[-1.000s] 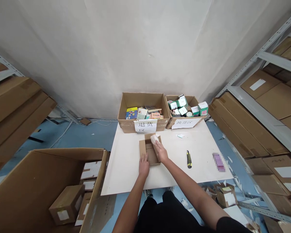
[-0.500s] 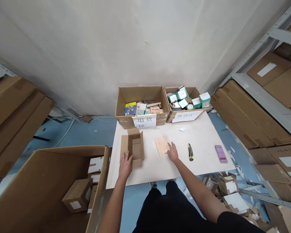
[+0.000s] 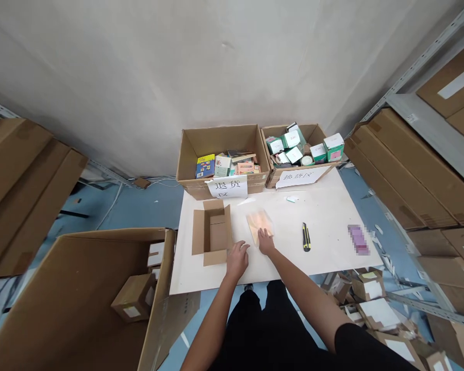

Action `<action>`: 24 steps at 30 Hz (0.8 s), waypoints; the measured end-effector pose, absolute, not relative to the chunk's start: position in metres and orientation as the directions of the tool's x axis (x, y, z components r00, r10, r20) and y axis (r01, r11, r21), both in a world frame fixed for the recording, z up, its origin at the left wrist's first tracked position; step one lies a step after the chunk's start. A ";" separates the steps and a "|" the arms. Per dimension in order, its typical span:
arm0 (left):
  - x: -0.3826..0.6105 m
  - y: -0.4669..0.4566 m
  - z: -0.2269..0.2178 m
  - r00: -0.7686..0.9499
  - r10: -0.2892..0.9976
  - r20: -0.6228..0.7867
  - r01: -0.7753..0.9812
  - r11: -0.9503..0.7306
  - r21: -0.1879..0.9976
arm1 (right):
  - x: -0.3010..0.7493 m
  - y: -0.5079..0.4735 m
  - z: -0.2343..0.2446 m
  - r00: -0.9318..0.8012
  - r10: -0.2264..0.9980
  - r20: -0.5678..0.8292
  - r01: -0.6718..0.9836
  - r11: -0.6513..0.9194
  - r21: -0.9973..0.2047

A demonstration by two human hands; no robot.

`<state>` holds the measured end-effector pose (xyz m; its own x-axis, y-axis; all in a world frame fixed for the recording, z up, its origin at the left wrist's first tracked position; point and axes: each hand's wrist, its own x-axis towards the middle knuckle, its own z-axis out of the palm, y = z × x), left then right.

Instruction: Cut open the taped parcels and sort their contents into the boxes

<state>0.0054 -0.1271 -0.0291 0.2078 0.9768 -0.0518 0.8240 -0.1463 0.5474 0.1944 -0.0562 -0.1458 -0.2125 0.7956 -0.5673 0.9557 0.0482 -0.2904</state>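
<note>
A flat, pale orange item (image 3: 257,221), like a thin booklet or packet, lies on the white table; its print is too blurred to read. My right hand (image 3: 265,242) rests on its front edge, fingers laid out and not wrapped around it. Between that item and an opened small carton (image 3: 217,257) is my left hand (image 3: 237,260), fingers loosely bent and apart, holding nothing. It is close to the carton's front right corner; whether it touches I cannot tell. The carton's flaps are up, and brown cardboard shows inside.
A black and yellow box cutter (image 3: 306,237) lies on the table (image 3: 290,263), right of my hands. At the back stand two labelled cartons, one holding booklets (image 3: 205,167), the other green-white boxes (image 3: 293,139). A big carton (image 3: 100,234) stands at left. Shelving flanks both sides.
My left hand has left the small carton and moved right, towards the orange item. My right hand has shifted left and further onto that item. The view has tilted slightly.
</note>
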 end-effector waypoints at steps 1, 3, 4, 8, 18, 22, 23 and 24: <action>0.013 -0.119 -0.039 0.214 0.965 -0.150 0.836 -0.102 0.539 | 0.197 -0.056 -0.145 -0.243 0.804 -0.542 0.938 0.053 -0.342; 0.028 -0.101 -0.059 0.197 0.913 -0.357 0.870 0.004 0.492 | 0.205 -0.056 -0.142 -0.296 0.834 -0.465 0.892 0.067 -0.448; 0.035 -0.091 -0.069 0.177 0.880 -0.441 0.886 0.052 0.460 | 0.210 -0.057 -0.141 -0.315 0.853 -0.415 0.863 0.076 -0.500; 0.055 -0.061 -0.106 0.196 0.787 -0.585 0.908 0.078 0.411 | 0.235 -0.060 -0.136 -0.396 0.900 -0.182 0.693 0.163 -0.702; 0.054 -0.076 -0.157 0.211 0.751 -0.626 0.957 -0.026 0.290 | 0.336 -0.063 -0.141 0.104 0.954 -0.282 0.500 -0.296 -0.814; 0.049 -0.074 -0.154 0.174 0.754 -0.634 0.966 -0.006 0.258 | 0.361 -0.075 -0.153 0.146 0.908 -0.393 0.525 -0.408 -0.747; 0.048 -0.074 -0.153 0.155 0.757 -0.635 0.970 0.007 0.245 | 0.363 -0.077 -0.153 0.178 0.903 -0.392 0.556 -0.421 -0.717; 0.046 -0.074 -0.153 0.133 0.759 -0.637 0.973 0.023 0.230 | 0.363 -0.078 -0.152 0.245 0.895 -0.373 0.586 -0.443 -0.678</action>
<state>0.0463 -0.0739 -0.1526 0.1326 0.7593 -0.6371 0.9729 0.0231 0.2300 0.3634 -0.0780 -0.1517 0.2455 0.8948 -0.3729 0.5857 -0.4434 -0.6785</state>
